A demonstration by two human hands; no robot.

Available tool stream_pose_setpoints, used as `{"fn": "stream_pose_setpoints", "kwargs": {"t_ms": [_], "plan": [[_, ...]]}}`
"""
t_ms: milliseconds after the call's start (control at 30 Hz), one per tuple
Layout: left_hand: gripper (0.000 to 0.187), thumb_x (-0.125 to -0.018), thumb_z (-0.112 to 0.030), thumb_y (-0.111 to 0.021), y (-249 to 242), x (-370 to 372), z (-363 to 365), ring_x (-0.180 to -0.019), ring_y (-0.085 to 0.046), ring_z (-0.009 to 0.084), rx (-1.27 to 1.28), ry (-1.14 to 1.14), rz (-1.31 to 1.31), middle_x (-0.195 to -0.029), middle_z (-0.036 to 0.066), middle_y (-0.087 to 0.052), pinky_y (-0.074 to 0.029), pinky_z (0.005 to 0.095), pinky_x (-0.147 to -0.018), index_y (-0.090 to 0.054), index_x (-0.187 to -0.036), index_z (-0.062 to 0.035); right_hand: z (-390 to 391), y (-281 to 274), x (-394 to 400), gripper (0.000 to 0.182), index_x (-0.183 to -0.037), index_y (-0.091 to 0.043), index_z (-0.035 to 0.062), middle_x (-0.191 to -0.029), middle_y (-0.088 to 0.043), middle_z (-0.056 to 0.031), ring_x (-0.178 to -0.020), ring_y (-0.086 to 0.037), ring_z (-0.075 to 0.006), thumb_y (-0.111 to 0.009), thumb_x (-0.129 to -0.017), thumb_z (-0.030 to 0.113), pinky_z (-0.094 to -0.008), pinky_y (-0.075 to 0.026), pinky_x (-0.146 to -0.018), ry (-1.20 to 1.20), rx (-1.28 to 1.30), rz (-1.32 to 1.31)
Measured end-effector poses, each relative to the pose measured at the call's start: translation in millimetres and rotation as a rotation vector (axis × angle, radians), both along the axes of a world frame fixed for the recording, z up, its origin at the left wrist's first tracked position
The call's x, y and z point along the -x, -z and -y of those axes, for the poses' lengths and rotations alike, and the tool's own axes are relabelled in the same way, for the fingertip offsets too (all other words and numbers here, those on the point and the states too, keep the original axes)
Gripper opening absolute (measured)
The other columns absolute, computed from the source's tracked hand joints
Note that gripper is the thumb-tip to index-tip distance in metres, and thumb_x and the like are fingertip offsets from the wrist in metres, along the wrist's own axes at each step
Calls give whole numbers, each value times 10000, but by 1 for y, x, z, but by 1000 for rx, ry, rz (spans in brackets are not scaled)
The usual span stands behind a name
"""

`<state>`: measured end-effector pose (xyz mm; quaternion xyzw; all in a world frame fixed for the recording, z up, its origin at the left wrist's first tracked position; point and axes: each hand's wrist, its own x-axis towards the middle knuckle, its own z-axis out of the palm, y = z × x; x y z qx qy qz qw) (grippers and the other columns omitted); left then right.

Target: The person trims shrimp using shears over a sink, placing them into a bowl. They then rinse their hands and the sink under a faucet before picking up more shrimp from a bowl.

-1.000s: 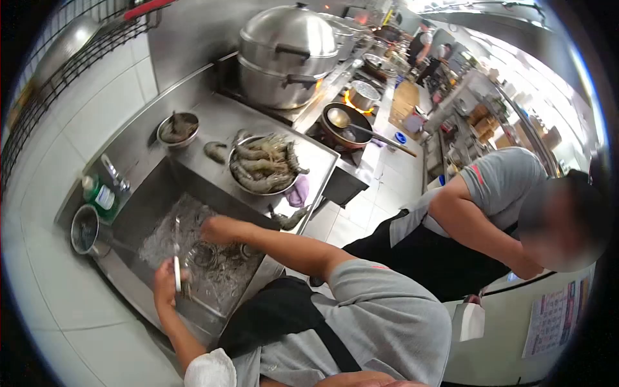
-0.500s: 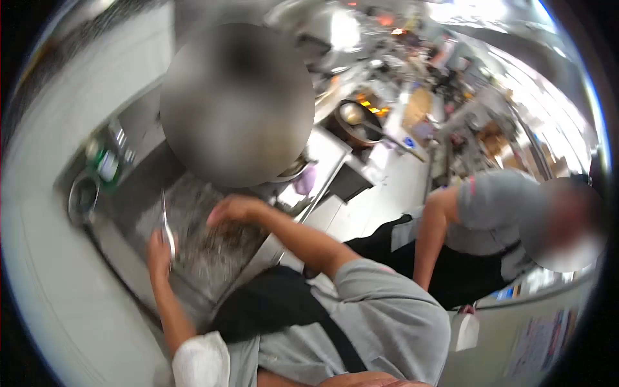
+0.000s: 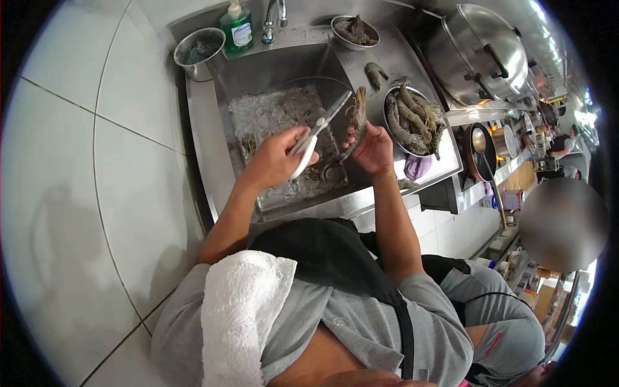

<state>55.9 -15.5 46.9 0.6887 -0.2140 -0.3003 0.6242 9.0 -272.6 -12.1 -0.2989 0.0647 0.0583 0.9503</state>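
My left hand (image 3: 277, 161) is closed round the white handles of a pair of scissors (image 3: 316, 134). The metal blades point up and right, with their tips near the shrimp. A raw grey shrimp (image 3: 356, 122) is held upright in my right hand (image 3: 375, 149), its head end upwards. Both hands are above the steel sink (image 3: 284, 61), which holds ice or cloudy water with dark bits. To the right of my right hand is a bowl (image 3: 390, 126) heaped with whole shrimp (image 3: 416, 119). One loose shrimp (image 3: 374, 75) lies on the steel counter beside it.
Along the back are a metal pot (image 3: 200, 55), a green soap bottle (image 3: 240, 29), a faucet (image 3: 271, 22) and a bowl of dark pieces (image 3: 354, 32). A large steel pot (image 3: 483, 55) and a wok (image 3: 480, 151) are on the right. A co-worker (image 3: 500, 309) is close on my right.
The view has swung right and steadied, bringing the shrimp bowl into sight. My right hand has moved from over the sink and now shows a shrimp. The scissors remain in my left hand.
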Motion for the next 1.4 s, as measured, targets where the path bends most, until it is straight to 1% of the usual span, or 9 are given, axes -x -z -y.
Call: {"fn": "stream_pose_setpoints", "kwargs": {"t_ms": [133,200,433,833,933,1000,1067,1200,1400], "plan": [[510,-850,-204,-658,-4,13,4,-808,-649,195,-119,-60,341,-948,162,-667,-498,306,-718,-475,-1271,19,-6,-3,-6,264,-1042,-593,23,-884,-616,-55,-748,-569,-150,-552,-910,247,-297,-478,-682,102,398,-35],[511,-849,-228,-643,-7,14,5,-843,-657,254,-253,-56,373,-969,203,-654,-497,342,-737,-477,-1269,12,-9,-4,-8,240,-1038,-599,27,-878,-619,-37,-750,-567,-117,-586,-900,223,-266,-474,-650,185,680,-60],[502,-846,-225,-590,12,13,9,-888,-645,352,-450,-94,357,-988,247,-634,-493,390,-766,-472,-1286,-15,-18,0,-8,272,-1074,-594,10,-869,-621,-24,-771,-560,-84,-622,-883,202,-237,-468,-629,321,995,-35],[492,-825,-248,-607,35,5,11,-860,-648,354,-463,-75,295,-963,228,-650,-492,411,-762,-503,-1232,8,-18,17,-7,351,-1072,-604,-2,-823,-645,-71,-701,-579,-137,-655,-848,264,-275,-458,-633,335,1426,-65],[399,-838,-233,-619,98,-6,15,-790,-667,281,-327,-102,430,-884,174,-671,-515,382,-679,-552,-1147,10,-8,34,-9,354,-1058,-615,9,-825,-644,-113,-710,-593,-173,-666,-830,275,-297,-466,-660,274,1591,-93],[338,-852,-216,-622,107,-12,15,-742,-661,226,-197,21,46,-853,144,-663,-522,340,-619,-574,-1105,2,-7,36,-9,351,-1053,-620,15,-833,-641,-136,-718,-602,-193,-669,-820,273,-310,-472,-678,223,1654,-116],[293,-869,-168,-621,108,-11,16,-666,-642,167,-78,39,-289,-862,128,-637,-521,258,-543,-572,-1102,3,0,53,-13,354,-1050,-615,5,-831,-639,-122,-700,-601,-190,-661,-833,280,-311,-472,-658,190,1628,-106],[340,-856,-186,-633,111,4,20,-701,-647,208,136,-15,-567,-904,170,-626,-547,311,-590,-537,-1100,30,-4,52,-16,256,-1007,-619,13,-783,-593,-39,-652,-539,-113,-634,-867,227,-275,-461,-584,206,1084,-288],[400,-859,-259,-627,113,23,41,-755,-655,266,337,107,-836,-887,184,-621,-567,364,-656,-490,-1122,11,-7,47,-18,209,-995,-588,33,-832,-593,-68,-684,-554,-157,-602,-879,206,-313,-478,-611,271,572,-401]]}}
